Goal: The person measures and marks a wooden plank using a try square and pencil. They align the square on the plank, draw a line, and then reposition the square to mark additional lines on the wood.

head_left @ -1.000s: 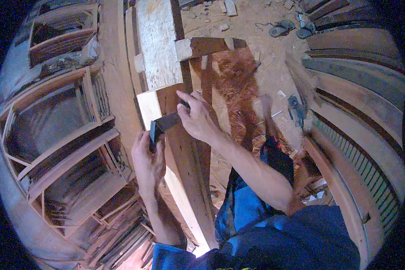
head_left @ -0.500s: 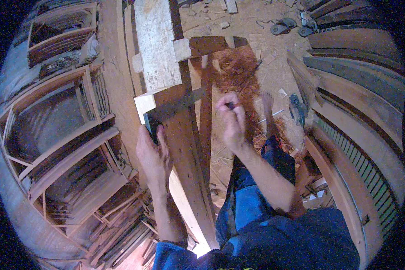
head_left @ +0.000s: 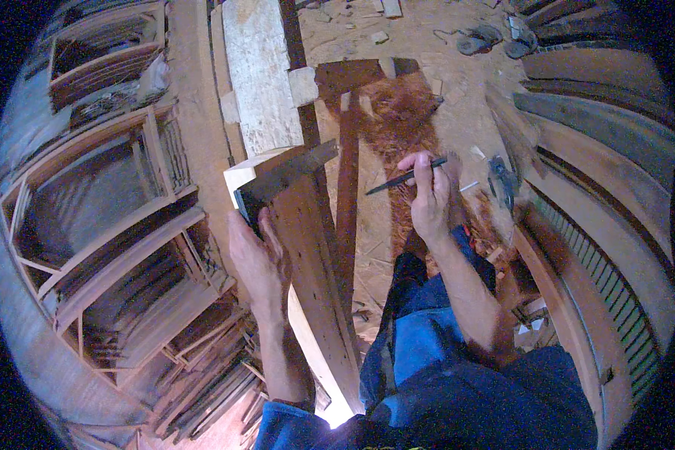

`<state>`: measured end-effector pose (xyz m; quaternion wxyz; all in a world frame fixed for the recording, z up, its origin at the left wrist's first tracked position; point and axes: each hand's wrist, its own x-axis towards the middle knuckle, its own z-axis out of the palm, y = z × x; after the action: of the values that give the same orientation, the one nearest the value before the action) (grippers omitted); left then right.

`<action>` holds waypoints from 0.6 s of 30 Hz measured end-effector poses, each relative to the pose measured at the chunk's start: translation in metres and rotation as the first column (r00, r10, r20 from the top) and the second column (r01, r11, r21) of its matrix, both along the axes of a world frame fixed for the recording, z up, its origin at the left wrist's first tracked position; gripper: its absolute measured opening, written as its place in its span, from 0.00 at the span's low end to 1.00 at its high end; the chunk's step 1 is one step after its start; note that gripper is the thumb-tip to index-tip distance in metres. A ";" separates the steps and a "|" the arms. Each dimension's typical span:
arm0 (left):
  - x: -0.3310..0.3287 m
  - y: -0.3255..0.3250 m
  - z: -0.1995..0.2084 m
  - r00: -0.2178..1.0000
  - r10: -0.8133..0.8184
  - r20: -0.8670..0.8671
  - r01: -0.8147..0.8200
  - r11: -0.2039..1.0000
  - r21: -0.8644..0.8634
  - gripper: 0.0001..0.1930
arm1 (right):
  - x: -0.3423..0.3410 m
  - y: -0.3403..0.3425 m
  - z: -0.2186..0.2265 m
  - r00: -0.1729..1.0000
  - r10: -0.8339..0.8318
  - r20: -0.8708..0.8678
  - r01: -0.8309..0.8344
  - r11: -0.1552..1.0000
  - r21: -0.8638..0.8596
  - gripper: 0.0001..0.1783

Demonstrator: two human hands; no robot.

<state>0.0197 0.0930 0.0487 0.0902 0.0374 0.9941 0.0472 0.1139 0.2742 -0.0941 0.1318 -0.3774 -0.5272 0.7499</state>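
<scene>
My left hand (head_left: 261, 259) is closed round the dark stock of a try square (head_left: 296, 174), pressing it against the left side of a long timber beam (head_left: 307, 240). The square's blade lies across the beam's upper face close to its far end and sticks out past the right edge. The beam runs away from my body, and its pale left side catches the light. To the right of the beam, in the air, my right hand (head_left: 431, 202) grips a dark pencil (head_left: 386, 185). Its point is directed left and stands apart from the wood.
Beyond the beam's end lies a worn whitish plank (head_left: 259, 75) with small wooden blocks at its sides. Wooden frames (head_left: 90, 202) are stacked at left, curved boards (head_left: 585, 112) at right. A power tool (head_left: 500, 180) and reddish shavings (head_left: 397, 112) lie on the floor.
My right hand has moved right, away from the beam, and the pencil now shows at full length, pointing left. The left hand keeps the square at the beam's end.
</scene>
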 end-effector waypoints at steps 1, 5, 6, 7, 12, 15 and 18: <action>0.000 -0.001 -0.001 1.000 -0.003 -0.013 0.003 1.000 -0.007 0.14 | -0.001 0.000 -0.001 1.000 -0.010 -0.007 0.010 1.000 0.006 0.22; -0.005 -0.004 -0.006 0.999 0.050 0.006 -0.051 0.986 0.161 0.15 | -0.006 0.004 -0.004 1.000 0.013 -0.022 -0.011 0.996 0.093 0.21; -0.003 -0.003 -0.005 0.999 0.046 0.004 -0.046 0.993 0.107 0.15 | -0.006 0.005 -0.005 1.000 0.021 -0.020 -0.018 0.991 0.134 0.21; -0.003 -0.003 -0.005 0.999 0.041 0.004 -0.041 0.998 0.053 0.15 | -0.007 0.006 -0.005 0.999 0.033 -0.004 -0.033 0.994 0.109 0.21; -0.003 0.001 -0.002 0.999 -0.013 -0.037 0.014 1.000 0.013 0.14 | -0.009 0.004 -0.009 1.000 0.025 -0.005 -0.025 0.998 0.061 0.21; -0.003 0.003 0.000 1.000 0.000 -0.024 0.001 1.000 0.012 0.13 | -0.011 0.001 -0.011 0.999 0.033 0.000 -0.033 0.998 0.045 0.21; -0.004 0.004 0.000 1.000 0.015 -0.013 -0.015 1.000 0.009 0.13 | -0.014 -0.001 -0.011 0.998 0.013 -0.062 -0.008 0.997 0.081 0.20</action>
<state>0.0162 0.0974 0.0490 0.0832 0.0307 0.9947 0.0519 0.0997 0.2732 -0.1048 0.1593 -0.3454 -0.5548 0.7399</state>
